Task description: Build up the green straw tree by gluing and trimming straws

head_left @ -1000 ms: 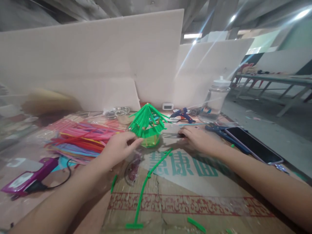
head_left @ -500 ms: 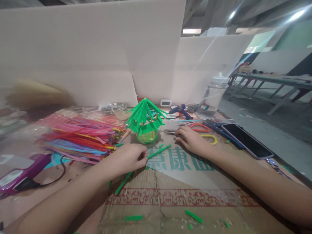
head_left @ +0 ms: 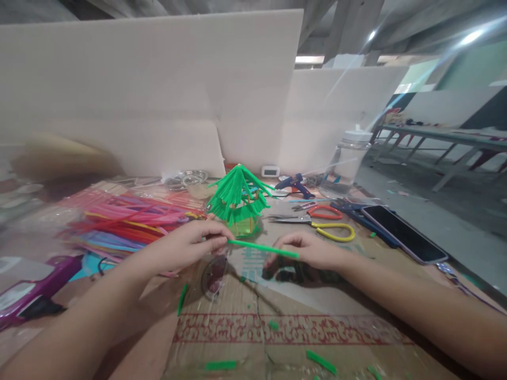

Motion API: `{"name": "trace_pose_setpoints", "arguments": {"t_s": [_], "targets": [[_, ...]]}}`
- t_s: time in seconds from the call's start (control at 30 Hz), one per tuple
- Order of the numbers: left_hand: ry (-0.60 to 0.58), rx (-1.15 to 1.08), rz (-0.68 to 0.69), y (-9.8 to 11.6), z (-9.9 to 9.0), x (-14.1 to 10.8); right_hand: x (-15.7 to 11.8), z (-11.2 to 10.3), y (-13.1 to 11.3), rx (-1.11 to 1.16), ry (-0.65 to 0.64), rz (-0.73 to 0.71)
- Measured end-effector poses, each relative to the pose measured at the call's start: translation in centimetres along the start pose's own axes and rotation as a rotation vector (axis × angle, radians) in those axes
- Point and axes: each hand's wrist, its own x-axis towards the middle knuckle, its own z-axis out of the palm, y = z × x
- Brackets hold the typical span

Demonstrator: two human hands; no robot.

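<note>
Stretched almost level between my hands is a green pipe cleaner [head_left: 257,246]. My left hand [head_left: 198,240] pinches its left end between thumb and fingers. The free right end passes in front of my right hand [head_left: 309,250], whose fingers are curved and apart; whether they touch the strip I cannot tell. Just behind my hands stands a small hut-like model [head_left: 237,192] with a layered roof of green pipe cleaners. Scissors [head_left: 317,224] with one yellow handle and one red handle lie beyond my right hand.
Bundled coloured pipe cleaners [head_left: 122,219] lie left, near a purple glue gun [head_left: 51,279]. A blue glue gun [head_left: 295,184], a water bottle [head_left: 344,163] and a phone [head_left: 404,232] are to the right. Cut green pieces [head_left: 221,365] dot the cardboard [head_left: 222,338].
My right hand has left the scissors and come nearer, toward the pipe cleaner. My left hand has lifted the strip off the table and moved slightly left.
</note>
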Motion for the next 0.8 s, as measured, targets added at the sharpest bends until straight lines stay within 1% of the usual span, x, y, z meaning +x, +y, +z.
{"name": "trace_pose_setpoints", "arguments": {"t_s": [0.03, 0.1, 0.17, 0.2, 0.27, 0.4, 0.47, 0.5, 0.6, 0.63, 0.67, 0.7, 0.77, 0.8], "targets": [[0.014, -0.003, -0.006, -0.1, 0.0, 0.0, 0.0, 0.0, 0.2, -0.004, 0.105, 0.004], [0.059, -0.011, -0.026, -0.4, 0.1, 0.1, 0.2, -0.2, 0.7, -0.158, 0.293, 0.004], [0.12, 0.006, -0.048, -0.8, 0.3, 0.3, 0.5, -0.5, 1.1, -0.382, 0.378, 0.029], [0.156, 0.026, -0.054, -1.0, 0.5, 0.5, 0.8, -0.6, 1.3, -0.478, 0.378, 0.055], [0.229, 0.065, -0.045, -1.6, 1.0, 0.9, 1.3, -0.8, 1.6, -0.604, 0.32, 0.096], [0.319, 0.075, 0.014, -2.7, 1.9, 1.7, 2.0, -1.0, 2.1, -0.645, 0.237, 0.091], [0.357, 0.076, 0.016, -3.2, 2.1, 1.9, 2.0, -0.9, 2.1, -0.582, 0.21, 0.059], [0.376, 0.078, 0.01, -3.4, 2.1, 2.0, 1.8, -0.8, 1.9, -0.513, 0.178, 0.035], [0.415, 0.094, -0.016, -3.7, 1.9, 2.0, 1.1, -0.6, 1.0, -0.179, 0.02, 0.002], [0.42, 0.098, -0.021, -3.7, 1.9, 2.0, 0.9, -0.6, 0.5, -0.08, -0.008, 0.008], [0.421, 0.101, -0.027, -3.7, 1.8, 2.0, 0.7, -0.5, 0.1, -0.014, -0.006, 0.014], [0.418, 0.105, -0.036, -3.7, 1.8, 2.0, 0.6, -0.5, -0.2, 0.016, 0.028, 0.016], [0.404, 0.119, -0.06, -3.6, 1.7, 2.0, 0.6, -0.3, -0.7, -0.042, 0.104, 0.0], [0.391, 0.126, -0.072, -3.5, 1.7, 2.0, 0.8, -0.1, -0.8, -0.113, 0.109, -0.009]]}}
